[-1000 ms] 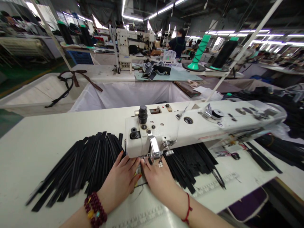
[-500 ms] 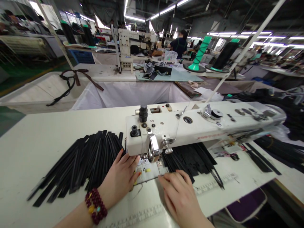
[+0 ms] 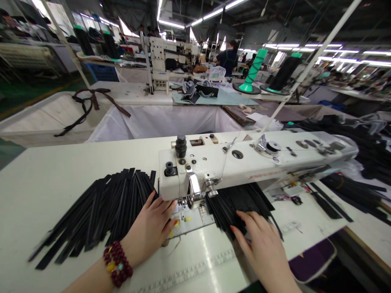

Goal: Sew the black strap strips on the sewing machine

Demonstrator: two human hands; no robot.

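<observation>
A white sewing machine [image 3: 232,162] stands on the pale table. My left hand [image 3: 154,221], with a beaded bracelet [image 3: 117,263] at the wrist, lies left of the needle area, fingers stretched forward and thumb apart; anything under its fingertips is hidden. Left of it fans out a heap of black strips [image 3: 100,207]. My right hand [image 3: 261,238] is at the front of a second pile of black strips [image 3: 240,201] under the machine arm. Its thumb and fingers are spread, fingertips at the strips, with nothing seen held.
A ruler scale [image 3: 195,270] runs along the table's front. More black strips [image 3: 328,203] lie farther right. Behind the table are a white cloth-lined bin [image 3: 159,120], thread cones [image 3: 255,71], another sewing machine [image 3: 159,65] and a person [image 3: 228,59].
My right hand has moved right, from the table in front of the needle plate to the right-hand pile of strips, and its fingers have spread. My left hand stays beside the needle.
</observation>
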